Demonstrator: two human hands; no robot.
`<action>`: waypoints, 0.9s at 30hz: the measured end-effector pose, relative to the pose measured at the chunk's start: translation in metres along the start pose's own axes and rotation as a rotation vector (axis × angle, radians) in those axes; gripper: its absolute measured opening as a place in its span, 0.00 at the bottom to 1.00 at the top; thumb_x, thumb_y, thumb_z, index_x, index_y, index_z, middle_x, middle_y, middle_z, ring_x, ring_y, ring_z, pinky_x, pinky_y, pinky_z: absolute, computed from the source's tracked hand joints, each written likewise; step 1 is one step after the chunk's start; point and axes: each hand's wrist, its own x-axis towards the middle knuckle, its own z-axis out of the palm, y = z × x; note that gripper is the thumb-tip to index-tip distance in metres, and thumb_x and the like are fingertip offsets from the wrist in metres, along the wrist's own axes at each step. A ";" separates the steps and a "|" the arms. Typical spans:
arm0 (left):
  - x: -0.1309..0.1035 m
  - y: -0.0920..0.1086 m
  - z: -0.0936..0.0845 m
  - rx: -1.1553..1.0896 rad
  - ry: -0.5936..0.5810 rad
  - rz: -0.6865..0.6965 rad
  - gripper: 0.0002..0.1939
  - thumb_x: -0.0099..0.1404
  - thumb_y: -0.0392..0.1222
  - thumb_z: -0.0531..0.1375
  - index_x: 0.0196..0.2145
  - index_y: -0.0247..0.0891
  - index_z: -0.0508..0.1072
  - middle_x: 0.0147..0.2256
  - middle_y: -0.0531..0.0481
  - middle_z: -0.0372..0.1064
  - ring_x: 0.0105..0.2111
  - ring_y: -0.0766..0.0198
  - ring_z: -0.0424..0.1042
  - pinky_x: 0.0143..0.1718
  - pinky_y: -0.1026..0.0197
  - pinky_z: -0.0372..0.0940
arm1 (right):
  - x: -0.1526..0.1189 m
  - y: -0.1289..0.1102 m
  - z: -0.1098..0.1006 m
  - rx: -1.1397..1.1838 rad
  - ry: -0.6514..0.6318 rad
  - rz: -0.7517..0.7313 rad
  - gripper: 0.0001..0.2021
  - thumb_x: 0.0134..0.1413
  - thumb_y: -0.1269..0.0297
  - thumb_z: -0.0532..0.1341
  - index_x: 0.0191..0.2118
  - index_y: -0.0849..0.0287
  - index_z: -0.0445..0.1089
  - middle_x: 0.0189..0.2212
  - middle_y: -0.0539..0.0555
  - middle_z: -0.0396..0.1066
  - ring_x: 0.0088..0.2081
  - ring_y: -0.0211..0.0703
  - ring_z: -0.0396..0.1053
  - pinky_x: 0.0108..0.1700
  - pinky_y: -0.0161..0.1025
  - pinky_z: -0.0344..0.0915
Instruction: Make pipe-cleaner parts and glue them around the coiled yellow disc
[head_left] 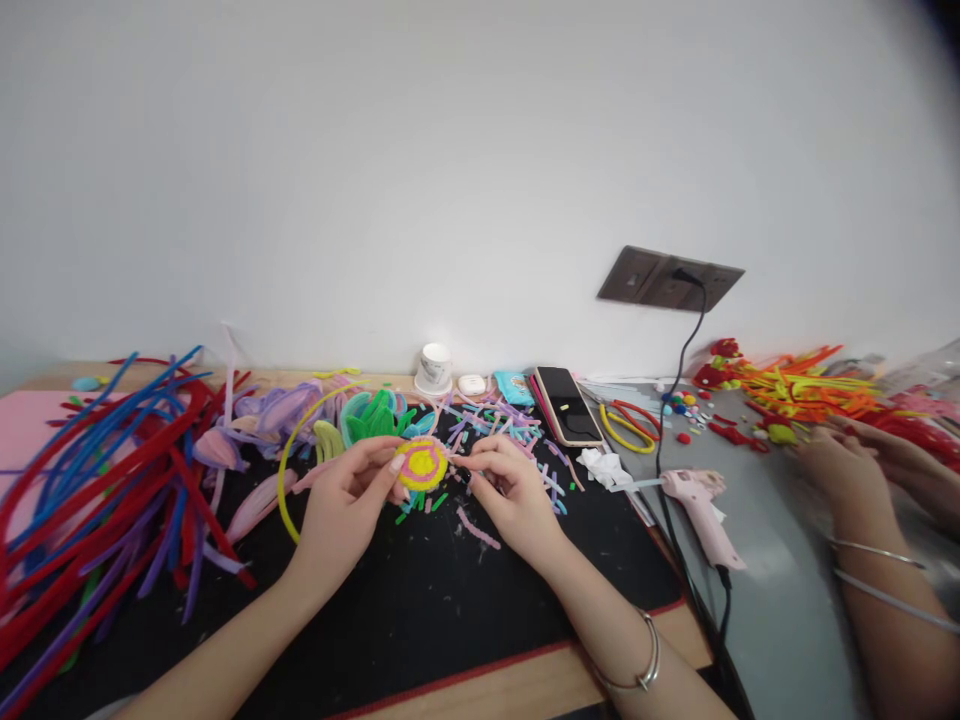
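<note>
Between the thumb and fingers of my left hand (356, 490) is a round yellow disc (421, 466) of coiled pipe cleaner with a pink ring in it. A pale pink fuzzy strand edges its top. My right hand (506, 490) is closed in a pinch at the disc's right edge; what lies between those fingertips is too small to make out. A yellow pipe cleaner (285, 475) arcs up behind my left hand. Below the hands, a short pink fuzzy piece (478, 528) and green snippets lie on the black mat (450, 630).
Red, blue and purple pipe cleaners (150, 480) pile up at left. Cut snippets (502, 420), a phone (568, 405), scissors (630, 428) and a paper cup (434, 368) stand behind. A corded pink glue gun (701, 515) lies at right, near another person's hands (847, 470).
</note>
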 end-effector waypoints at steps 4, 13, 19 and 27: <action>0.000 0.002 0.000 -0.011 0.006 -0.010 0.13 0.59 0.45 0.60 0.40 0.36 0.70 0.27 0.52 0.71 0.22 0.67 0.68 0.26 0.64 0.66 | 0.001 -0.001 -0.001 -0.019 -0.029 -0.001 0.15 0.50 0.77 0.57 0.39 0.55 0.75 0.34 0.53 0.64 0.36 0.38 0.65 0.34 0.34 0.61; 0.001 0.000 -0.001 -0.039 0.017 -0.044 0.14 0.58 0.46 0.60 0.41 0.37 0.70 0.27 0.52 0.71 0.22 0.67 0.68 0.26 0.64 0.67 | 0.001 0.001 -0.002 -0.118 0.011 -0.109 0.15 0.51 0.75 0.56 0.40 0.54 0.76 0.33 0.53 0.65 0.34 0.38 0.65 0.34 0.35 0.63; 0.001 0.002 0.000 -0.060 0.028 -0.055 0.15 0.57 0.46 0.61 0.40 0.37 0.70 0.26 0.53 0.70 0.22 0.67 0.68 0.25 0.64 0.67 | -0.001 -0.002 -0.001 -0.183 -0.007 -0.178 0.14 0.53 0.74 0.55 0.41 0.56 0.75 0.33 0.55 0.64 0.34 0.39 0.64 0.35 0.36 0.63; 0.000 0.002 0.000 -0.034 0.046 -0.045 0.15 0.57 0.47 0.61 0.40 0.36 0.70 0.29 0.51 0.72 0.23 0.66 0.69 0.26 0.63 0.68 | -0.003 0.001 0.002 -0.131 -0.017 -0.121 0.13 0.53 0.74 0.56 0.41 0.57 0.75 0.34 0.55 0.65 0.35 0.39 0.65 0.36 0.36 0.63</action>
